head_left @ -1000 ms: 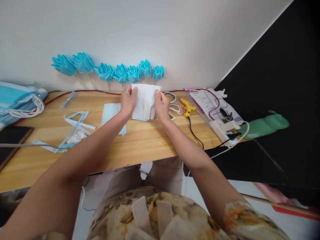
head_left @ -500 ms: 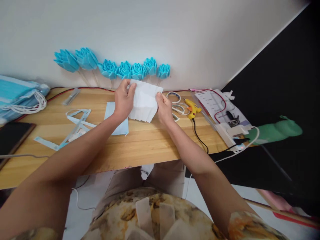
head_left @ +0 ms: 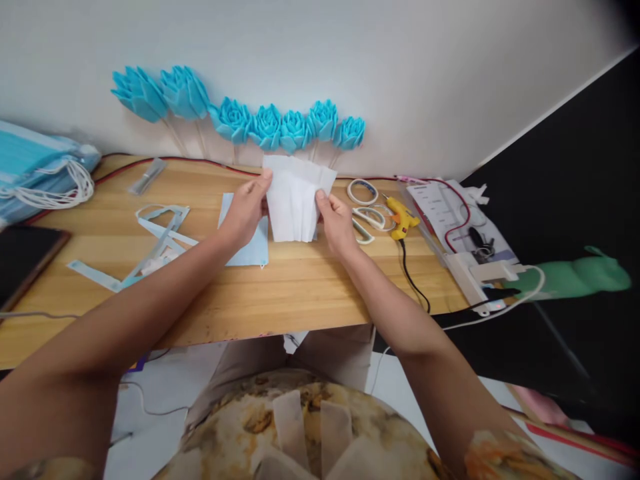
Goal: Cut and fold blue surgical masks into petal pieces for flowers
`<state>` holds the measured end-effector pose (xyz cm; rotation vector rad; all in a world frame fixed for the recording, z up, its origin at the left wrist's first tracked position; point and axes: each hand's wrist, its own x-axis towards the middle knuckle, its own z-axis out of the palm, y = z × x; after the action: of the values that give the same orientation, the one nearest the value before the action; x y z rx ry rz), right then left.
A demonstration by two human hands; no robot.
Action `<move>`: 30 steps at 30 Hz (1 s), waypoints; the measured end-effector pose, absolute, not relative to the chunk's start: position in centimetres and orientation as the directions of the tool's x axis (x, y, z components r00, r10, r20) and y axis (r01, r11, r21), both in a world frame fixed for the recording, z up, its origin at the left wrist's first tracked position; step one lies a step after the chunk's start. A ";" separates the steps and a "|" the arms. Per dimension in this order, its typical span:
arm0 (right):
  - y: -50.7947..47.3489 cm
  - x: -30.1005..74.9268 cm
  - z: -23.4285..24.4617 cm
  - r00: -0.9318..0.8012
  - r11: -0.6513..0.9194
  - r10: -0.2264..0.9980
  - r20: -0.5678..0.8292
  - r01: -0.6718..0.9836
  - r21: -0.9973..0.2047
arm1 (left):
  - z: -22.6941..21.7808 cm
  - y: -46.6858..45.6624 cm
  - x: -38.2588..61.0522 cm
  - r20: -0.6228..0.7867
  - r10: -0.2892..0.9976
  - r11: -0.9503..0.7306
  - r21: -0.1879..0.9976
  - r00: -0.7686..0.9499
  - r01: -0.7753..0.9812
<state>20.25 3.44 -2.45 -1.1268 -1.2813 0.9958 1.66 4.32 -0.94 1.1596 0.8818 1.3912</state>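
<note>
Between my two hands is a white pleated sheet of mask-like fabric (head_left: pixel 296 200), held upright above the table with its folds running up and down. My left hand (head_left: pixel 247 210) pinches its left edge, thumb in front and fingers behind. On the right edge, my right hand (head_left: pixel 339 221) grips the same way. A light blue face mask piece (head_left: pixel 250 243) lies on the table under my left hand. Scissors (head_left: pixel 363 230) with pale handles and a roll of tape (head_left: pixel 363 192) lie just right of my right hand.
Several blue fabric flowers (head_left: pixel 267 127) on stems lean against the wall. A yellow glue gun (head_left: pixel 401 219) trails a black cord off the table. Blue cut strips (head_left: pixel 170 237), a mask pile (head_left: pixel 35 167) and a phone (head_left: pixel 30 263) lie left. A power strip (head_left: pixel 475 280) sits right.
The sheet has turned to a more upright, level position and its pleats have spread into clearer view. Both hands still hold its edges. The camera view has shifted slightly.
</note>
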 end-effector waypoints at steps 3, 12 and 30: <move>3.6 20.3 -2.7 0.102 0.201 0.971 0.215 0.130 -0.971 | -1.6 3.2 1.8 0.091 0.989 -0.062 0.970 0.117 -0.236; 3.8 20.4 -3.1 0.177 0.267 0.936 0.303 0.203 -0.942 | -2.1 2.7 2.4 0.215 0.974 -0.220 0.971 -0.064 -0.090; 3.4 20.1 -2.4 0.153 0.254 0.944 0.292 0.225 -0.941 | -1.3 2.2 2.4 0.079 0.996 -0.087 0.968 -0.043 -0.237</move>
<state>20.09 3.35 -2.35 -1.2229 -1.3332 0.7642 2.39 2.17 -1.26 1.0721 1.0113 1.3986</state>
